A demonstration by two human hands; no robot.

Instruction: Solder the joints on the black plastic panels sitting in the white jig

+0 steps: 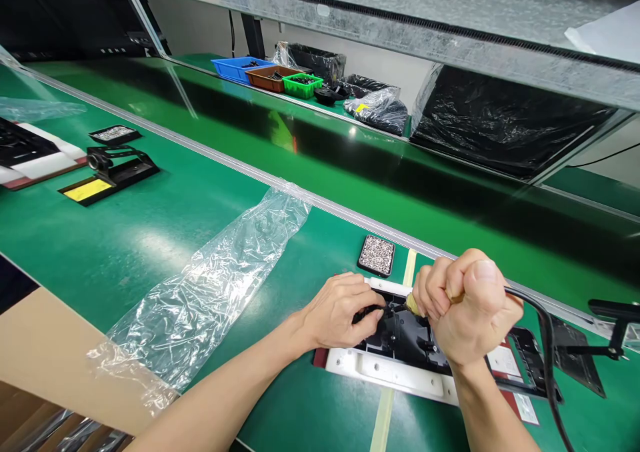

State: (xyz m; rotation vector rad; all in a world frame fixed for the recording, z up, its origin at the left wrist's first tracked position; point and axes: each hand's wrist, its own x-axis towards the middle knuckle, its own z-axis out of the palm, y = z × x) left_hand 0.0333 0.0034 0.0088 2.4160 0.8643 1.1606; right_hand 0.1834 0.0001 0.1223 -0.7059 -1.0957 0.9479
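Note:
My right hand [467, 305] is wrapped round a corded screwdriver [412, 304], whose yellowish front end points left. Its tip reaches a black plastic part [400, 335] that lies in a white fixture [390, 374]. Close to that tip, my left hand [345, 312] has its fingers curled in a pinch over the left end of the black part; what they hold, if anything, is hidden. Behind the fixture lies a small black tray [377, 255] full of tiny screws. A black cable [547, 359] runs down from the right fist.
A crumpled clear plastic bag [215, 285] stretches across the green bench. At the left are a black stand [117, 169] and another screw tray [115, 134]. Coloured bins [303, 85] stand beyond the green conveyor belt [320, 165]. A metal shelf [380, 39] hangs overhead.

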